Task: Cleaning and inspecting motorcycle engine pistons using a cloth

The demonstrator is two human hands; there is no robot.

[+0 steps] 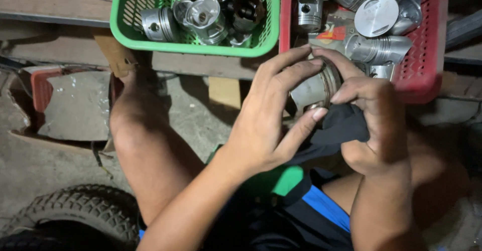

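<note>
Both of my hands hold one grey metal piston (314, 88) in front of me, above my knees. My left hand (273, 115) wraps its fingers over the piston's top and its thumb presses underneath. My right hand (374, 123) grips the piston's ringed end with fingertips and also bunches a dark cloth (339, 130) beneath it. Much of the piston is hidden by my fingers.
A green plastic basket (125, 35) with several metal pistons sits ahead on the left. A red basket (427, 65) with more pistons stands on the right. A tyre (75, 211) lies at the lower left. A red tray (40, 88) with a grey slab rests on the concrete floor.
</note>
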